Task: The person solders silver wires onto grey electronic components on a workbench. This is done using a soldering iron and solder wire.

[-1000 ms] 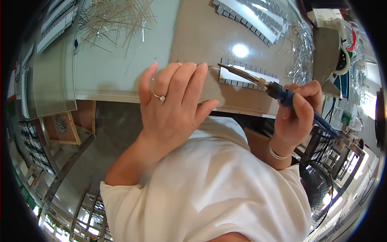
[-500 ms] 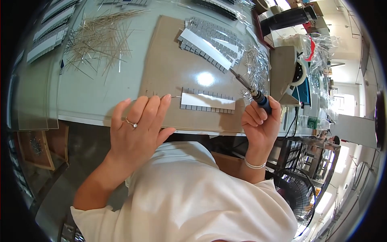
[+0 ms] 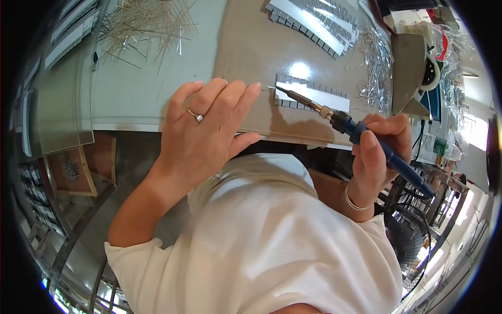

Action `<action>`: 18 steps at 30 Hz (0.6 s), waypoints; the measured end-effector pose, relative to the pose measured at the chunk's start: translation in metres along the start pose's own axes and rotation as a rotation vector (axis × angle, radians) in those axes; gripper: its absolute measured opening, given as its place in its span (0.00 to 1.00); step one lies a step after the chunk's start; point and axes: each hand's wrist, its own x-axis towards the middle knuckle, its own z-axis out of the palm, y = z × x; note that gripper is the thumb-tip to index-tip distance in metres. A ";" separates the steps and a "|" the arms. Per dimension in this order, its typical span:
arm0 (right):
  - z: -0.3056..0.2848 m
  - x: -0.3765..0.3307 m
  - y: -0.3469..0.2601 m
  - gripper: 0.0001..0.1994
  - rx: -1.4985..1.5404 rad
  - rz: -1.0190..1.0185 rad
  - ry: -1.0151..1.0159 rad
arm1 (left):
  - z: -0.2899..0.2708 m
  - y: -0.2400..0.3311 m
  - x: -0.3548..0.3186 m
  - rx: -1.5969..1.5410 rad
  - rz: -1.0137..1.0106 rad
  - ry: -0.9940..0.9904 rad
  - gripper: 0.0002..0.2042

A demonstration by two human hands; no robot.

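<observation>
My right hand (image 3: 379,152) is closed round the blue handle of a soldering iron (image 3: 355,128). The iron's tip meets, or hovers just over, the left end of a white strip edged with small grey square tiles (image 3: 319,97) on the brown board. From that end a short length of thin wire (image 3: 271,87) sticks out toward my left hand (image 3: 206,123). This hand lies palm down with fingers stretched out and thumb apart, fingertips by the wire. Whether the fingertips press on the wire is hidden.
Several similar strips (image 3: 308,21) overlap at the board's far side. Loose thin wires (image 3: 144,23) lie at the far left, and shiny clippings (image 3: 375,70) at the right. A tape dispenser (image 3: 410,68) stands beyond them. The brown board (image 3: 246,49) reaches the table's front edge.
The soldering iron's tip has swung from the far strips to the near strip's left end, and its handle now slants down to the right. The whole view has shifted; my left hand stays by the strip.
</observation>
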 end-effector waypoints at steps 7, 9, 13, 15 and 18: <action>0.010 -0.001 0.004 0.12 0.065 -0.053 0.036 | 0.003 0.001 0.001 -0.023 -0.033 0.010 0.30; 0.012 -0.002 0.006 0.12 0.100 -0.065 0.052 | 0.003 0.001 0.001 0.015 -0.019 -0.009 0.28; 0.010 0.000 0.007 0.12 0.091 -0.074 0.022 | 0.003 0.001 0.001 0.064 -0.009 -0.022 0.28; 0.008 0.001 0.006 0.12 0.028 -0.094 -0.016 | 0.005 0.001 0.001 0.070 -0.002 -0.017 0.28; 0.006 0.001 0.005 0.13 -0.023 -0.091 -0.054 | 0.005 0.002 0.001 0.081 -0.001 -0.009 0.28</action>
